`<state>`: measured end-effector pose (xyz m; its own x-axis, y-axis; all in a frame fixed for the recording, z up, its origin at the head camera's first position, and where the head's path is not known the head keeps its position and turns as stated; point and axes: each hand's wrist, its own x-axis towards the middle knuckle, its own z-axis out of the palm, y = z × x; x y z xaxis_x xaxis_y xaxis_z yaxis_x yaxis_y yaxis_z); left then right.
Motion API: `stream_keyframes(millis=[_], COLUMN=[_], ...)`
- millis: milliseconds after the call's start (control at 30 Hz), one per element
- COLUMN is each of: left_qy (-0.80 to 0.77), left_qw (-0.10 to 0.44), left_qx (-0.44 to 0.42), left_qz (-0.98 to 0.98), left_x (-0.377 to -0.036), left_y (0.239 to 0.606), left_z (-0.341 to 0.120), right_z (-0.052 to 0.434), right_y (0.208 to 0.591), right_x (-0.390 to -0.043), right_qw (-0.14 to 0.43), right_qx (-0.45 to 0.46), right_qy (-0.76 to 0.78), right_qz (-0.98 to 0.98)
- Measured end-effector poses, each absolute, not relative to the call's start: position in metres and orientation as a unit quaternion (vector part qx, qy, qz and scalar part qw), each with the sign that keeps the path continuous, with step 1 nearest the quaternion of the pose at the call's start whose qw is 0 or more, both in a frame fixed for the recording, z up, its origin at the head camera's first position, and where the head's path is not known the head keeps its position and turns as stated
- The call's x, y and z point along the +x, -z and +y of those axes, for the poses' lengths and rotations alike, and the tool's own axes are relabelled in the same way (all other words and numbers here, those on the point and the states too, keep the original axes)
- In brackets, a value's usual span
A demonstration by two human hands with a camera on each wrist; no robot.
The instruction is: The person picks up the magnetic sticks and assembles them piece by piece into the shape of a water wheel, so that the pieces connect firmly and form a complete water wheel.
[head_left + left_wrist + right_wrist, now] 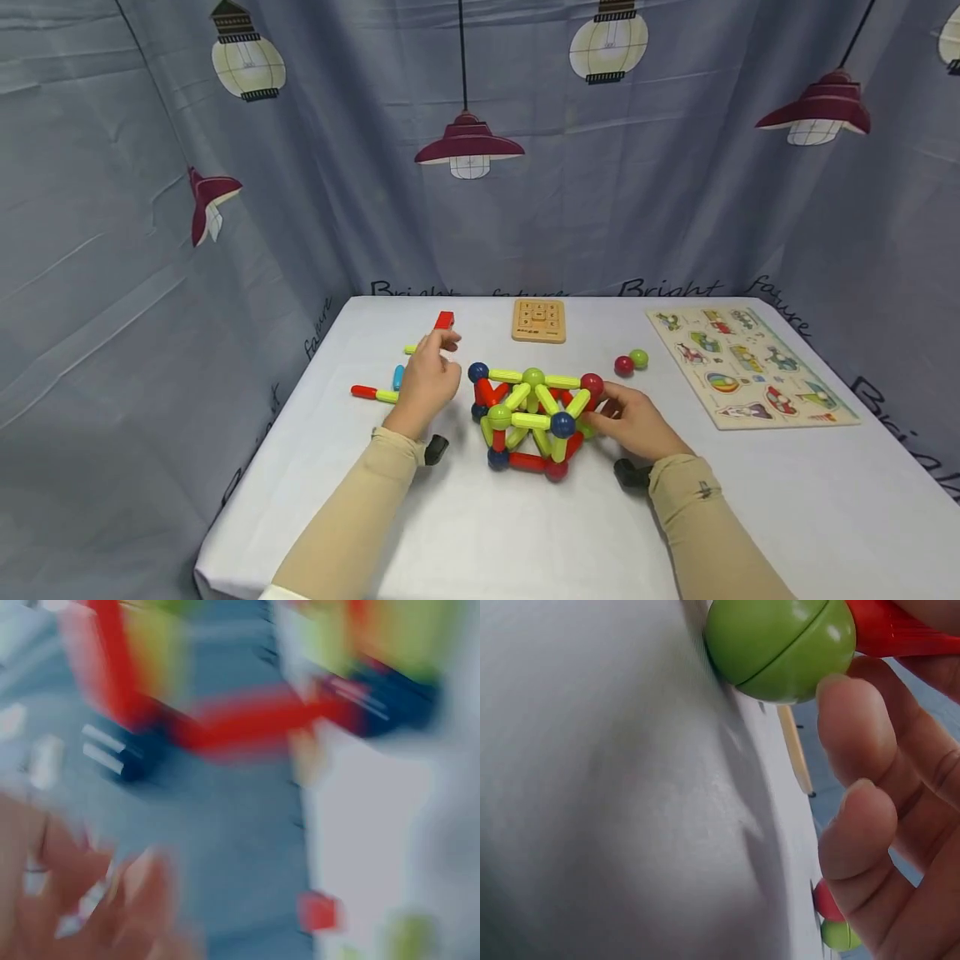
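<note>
A ball-and-rod structure (531, 415) of yellow-green and red rods with blue, green and red balls stands mid-table. My right hand (630, 421) holds its right side; in the right wrist view its fingers (870, 817) curl against a green ball (780, 645) and a red rod (900, 634). My left hand (431, 375) hovers just left of the structure, fingers loosely bent, holding nothing. The left wrist view is badly blurred and shows that hand (82, 900) below a red rod (247, 724).
Loose rods lie left of the left hand: red (363, 391), blue (398, 377), and a red one (444, 320) farther back. A red ball (623, 365) and a green ball (639, 358) lie to the right. A small wooden board (538, 321) and a picture puzzle board (750, 367) lie behind and right.
</note>
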<state>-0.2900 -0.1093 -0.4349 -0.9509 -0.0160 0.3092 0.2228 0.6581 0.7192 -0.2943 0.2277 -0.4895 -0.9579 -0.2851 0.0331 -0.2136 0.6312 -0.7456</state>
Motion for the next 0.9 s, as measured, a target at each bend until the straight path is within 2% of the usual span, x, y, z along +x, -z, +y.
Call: stream_keyframes(millis=[133, 200, 267, 400, 633, 900], left_qy=[0.421, 0.430, 0.447, 0.452, 0.439, 0.437], left_qw=[-0.043, -0.082, -0.088, -0.063, -0.039, -0.056], left_qx=[-0.120, -0.148, -0.158, -0.163, -0.170, -0.151], left_qz=[-0.898, -0.887, -0.876, -0.875, -0.881, -0.885], left_x=[-0.292, -0.292, -0.293, -0.295, -0.295, -0.291], left_y=[0.478, 0.491, 0.496, 0.499, 0.494, 0.499], left_z=[-0.131, -0.134, -0.134, -0.132, -0.126, -0.130], right_z=[0.227, 0.227, 0.227, 0.228, 0.232, 0.229], right_y=[0.488, 0.489, 0.491, 0.490, 0.486, 0.489], right_x=[-0.296, -0.296, -0.296, -0.295, -0.294, -0.294], right_qw=[0.041, 0.037, 0.037, 0.035, -0.001, 0.007], right_qx=[-0.151, -0.154, -0.155, -0.153, -0.172, -0.178], right_qy=[0.403, 0.408, 0.410, 0.405, 0.409, 0.405], right_qz=[0.902, 0.899, 0.898, 0.901, 0.896, 0.897])
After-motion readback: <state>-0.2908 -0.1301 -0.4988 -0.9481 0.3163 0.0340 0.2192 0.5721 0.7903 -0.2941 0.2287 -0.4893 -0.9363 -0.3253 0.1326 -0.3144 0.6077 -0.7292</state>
